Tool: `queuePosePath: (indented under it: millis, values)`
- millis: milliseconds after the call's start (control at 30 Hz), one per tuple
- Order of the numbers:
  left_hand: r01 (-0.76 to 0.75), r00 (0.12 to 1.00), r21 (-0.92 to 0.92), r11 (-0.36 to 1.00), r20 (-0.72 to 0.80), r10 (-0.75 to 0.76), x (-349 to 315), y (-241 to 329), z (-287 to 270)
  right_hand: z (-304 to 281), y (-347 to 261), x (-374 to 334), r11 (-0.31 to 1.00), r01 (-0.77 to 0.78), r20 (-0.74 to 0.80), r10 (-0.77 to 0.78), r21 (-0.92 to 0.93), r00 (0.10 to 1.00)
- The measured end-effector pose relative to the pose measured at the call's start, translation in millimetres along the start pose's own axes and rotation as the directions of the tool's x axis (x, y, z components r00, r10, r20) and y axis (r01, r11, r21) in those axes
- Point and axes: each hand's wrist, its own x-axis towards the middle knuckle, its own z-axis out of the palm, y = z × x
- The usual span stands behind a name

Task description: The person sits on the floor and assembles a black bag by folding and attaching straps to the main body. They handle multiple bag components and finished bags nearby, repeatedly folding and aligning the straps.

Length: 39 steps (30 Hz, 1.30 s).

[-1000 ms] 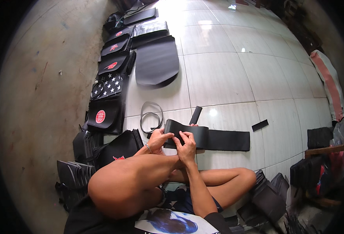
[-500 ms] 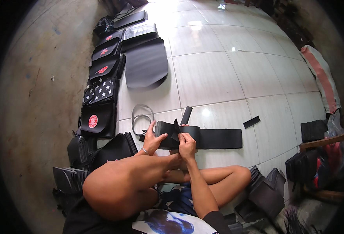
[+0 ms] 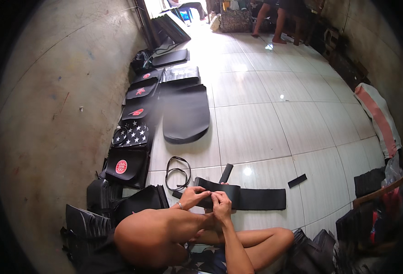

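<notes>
Left fingers (image 3: 202, 193) shifted rightward; tiles (image 3: 320, 201) stretch past edge of strip (image 3: 263, 199).

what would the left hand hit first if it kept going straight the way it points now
Most likely the right hand, just to the right of the left hand; whether they touch is unclear.

Silvery bracelet (image 3: 179, 206) on left wrist (image 3: 183, 203); dark shorts (image 3: 216, 261), paler patches.
</notes>
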Motion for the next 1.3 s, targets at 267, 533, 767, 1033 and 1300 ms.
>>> queuePosePath:
  millis: [267, 533, 767, 1033, 1300]
  values:
    - [-0.012, 0.999, 0.170, 0.985, -0.049, 0.021, 7, 13, 16, -8, 13, -4, 0.999, -0.047, -0.043, 0.047, 0.002, 0.998]
    - [0.098, 0.993, -0.183, 0.978, -0.055, -0.109, 2, -21, 0, -132, 75, 21, 0.929, -0.308, -0.481, 0.371, 0.207, 0.794]
    - [0.134, 0.991, -0.200, 0.971, 0.018, -0.133, 5, -4, 8, -179, 87, 13, 0.958, -0.209, -0.753, -0.012, -0.198, 0.658]
    - [0.246, 0.969, -0.331, 0.911, 0.063, -0.239, -3, 19, 1, 7, -14, -14, 0.939, -0.026, 0.023, 0.037, -0.342, 0.999]
    - [0.079, 0.990, -0.273, 0.959, 0.132, -0.044, -3, 12, -3, -82, 36, 10, 0.939, -0.289, -0.342, 0.339, 0.188, 0.877]
